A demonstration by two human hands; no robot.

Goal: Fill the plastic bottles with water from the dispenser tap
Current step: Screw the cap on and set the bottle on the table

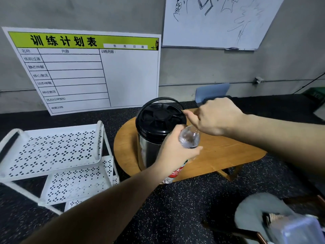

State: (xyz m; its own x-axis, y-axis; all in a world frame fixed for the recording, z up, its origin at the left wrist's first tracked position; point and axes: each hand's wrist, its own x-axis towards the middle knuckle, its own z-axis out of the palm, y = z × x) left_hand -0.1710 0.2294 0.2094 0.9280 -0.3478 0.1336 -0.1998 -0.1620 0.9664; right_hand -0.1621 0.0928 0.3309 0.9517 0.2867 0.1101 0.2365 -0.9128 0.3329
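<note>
A steel water dispenser (149, 152) with a black lid (159, 118) and black carry handle stands on a low round wooden table (219, 155). My left hand (174, 152) grips a clear plastic bottle (189, 138) with a red label, tilted, right beside the dispenser's front. My right hand (214, 115) hovers over the bottle's top with fingers curled at the bottle mouth; whether it pinches a cap is hidden. The tap itself is not visible.
A white perforated tiered rack (58, 152) stands left of the table. A training-plan board (91, 71) leans on the grey wall, a whiteboard (211, 23) hangs to its right. A blue chair back (212, 91) sits behind the table; a grey stool (260, 212) is at lower right.
</note>
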